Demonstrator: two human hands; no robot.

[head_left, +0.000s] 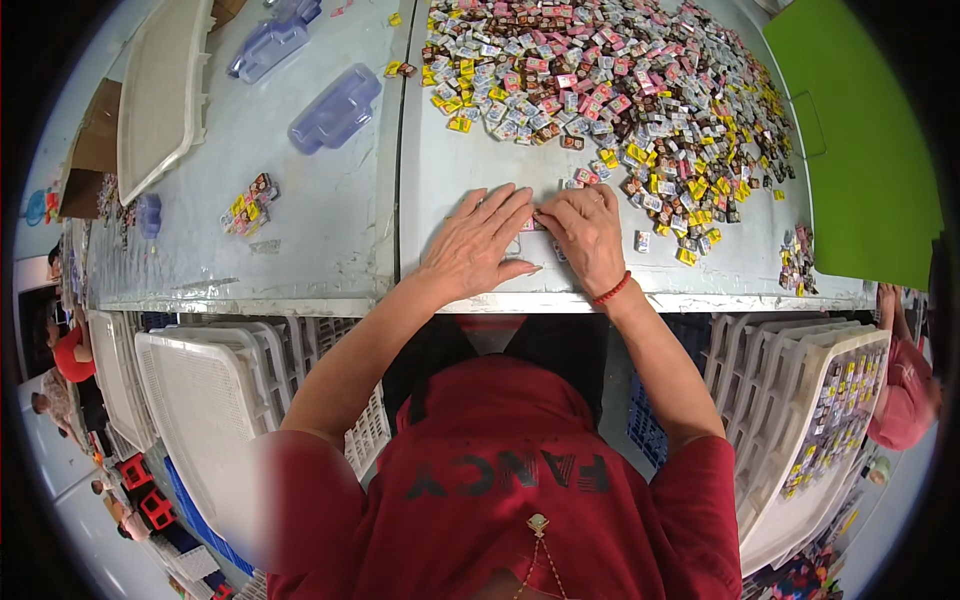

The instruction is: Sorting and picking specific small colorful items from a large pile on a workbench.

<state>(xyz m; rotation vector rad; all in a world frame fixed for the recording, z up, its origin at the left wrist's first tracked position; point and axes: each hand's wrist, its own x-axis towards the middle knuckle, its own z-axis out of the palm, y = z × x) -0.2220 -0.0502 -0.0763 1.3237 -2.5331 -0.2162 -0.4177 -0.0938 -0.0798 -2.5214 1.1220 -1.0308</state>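
Close to the front edge of the pale grey table, the person's left hand lies flat, its fingers straight and side by side, its thumb poking out. It is open, and it does not grip anything that shows. Just beside it, the right hand is curled, with its fingertips bunched together. A small pink and white block-shaped piece sits between the hands, next to those fingertips. Whether the right hand pinches it, one cannot tell. A red beaded bracelet goes round the right wrist.

Beyond the hands, mostly to the right, spreads a big heap of tiny pink, yellow, white and brown pieces. One white and blue piece lies alone, just right of the right hand. Well to the left of the hands is a little bunch of mixed pieces. Farther off that way lies a see-through blue plastic tray.
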